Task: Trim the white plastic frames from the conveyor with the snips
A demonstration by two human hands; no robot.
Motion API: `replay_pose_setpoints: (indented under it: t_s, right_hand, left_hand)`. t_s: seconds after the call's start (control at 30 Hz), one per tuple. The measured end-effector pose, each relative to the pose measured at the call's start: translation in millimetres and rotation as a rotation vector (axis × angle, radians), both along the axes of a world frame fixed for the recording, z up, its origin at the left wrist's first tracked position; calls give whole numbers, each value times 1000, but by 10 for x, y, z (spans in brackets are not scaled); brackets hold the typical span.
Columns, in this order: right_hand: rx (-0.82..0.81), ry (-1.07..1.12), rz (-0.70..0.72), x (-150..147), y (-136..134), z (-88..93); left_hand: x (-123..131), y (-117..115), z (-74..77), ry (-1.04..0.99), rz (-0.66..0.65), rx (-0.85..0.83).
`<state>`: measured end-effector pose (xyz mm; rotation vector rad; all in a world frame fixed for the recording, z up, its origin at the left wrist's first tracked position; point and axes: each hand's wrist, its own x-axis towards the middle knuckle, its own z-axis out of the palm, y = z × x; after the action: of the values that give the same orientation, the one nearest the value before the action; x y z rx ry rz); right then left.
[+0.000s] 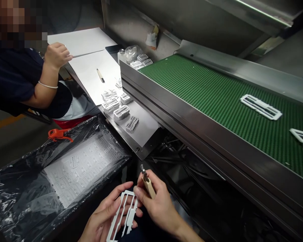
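Observation:
My left hand (101, 215) holds a white slotted plastic frame (131, 212) low in the middle of the view, its fingers curled behind it. The frame is tilted, and its lower end runs to the bottom edge of the picture. My right hand (156, 198) is closed around a tan-handled tool (148, 185) with a metal tip pointing up and away. The right thumb and fingertips touch the frame's upper corner. What the right fingers do behind the frame is partly hidden.
A green conveyor belt (192, 89) on the right carries white frames (261, 107). Stacks of frames (121, 111) lie on a white-covered table (84, 72) near another tan-handled tool (100, 75). A plastic-lined box (22, 168) with an orange air gun (59, 134) stands left, beside a seated co-worker (12, 74).

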<state>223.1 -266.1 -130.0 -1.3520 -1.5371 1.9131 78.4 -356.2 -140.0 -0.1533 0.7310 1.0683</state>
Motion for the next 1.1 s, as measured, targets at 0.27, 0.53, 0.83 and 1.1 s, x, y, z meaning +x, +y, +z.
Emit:
replay_pose_setpoints:
  t_s: [0.27, 0.53, 0.83, 1.1]
  right_hand:
    - [157, -473, 100, 532, 127, -95]
    - [356, -610, 510, 647, -27, 249]
    - [533, -621, 557, 754, -89, 138]
    - [586, -634, 634, 741, -68, 187]
  left_hand:
    - [-7, -9, 5, -111, 20, -30]
    - [91, -1, 44, 50, -30, -152]
    - [124, -7, 69, 114, -74, -168]
    - [114, -43, 41, 117, -94, -143]
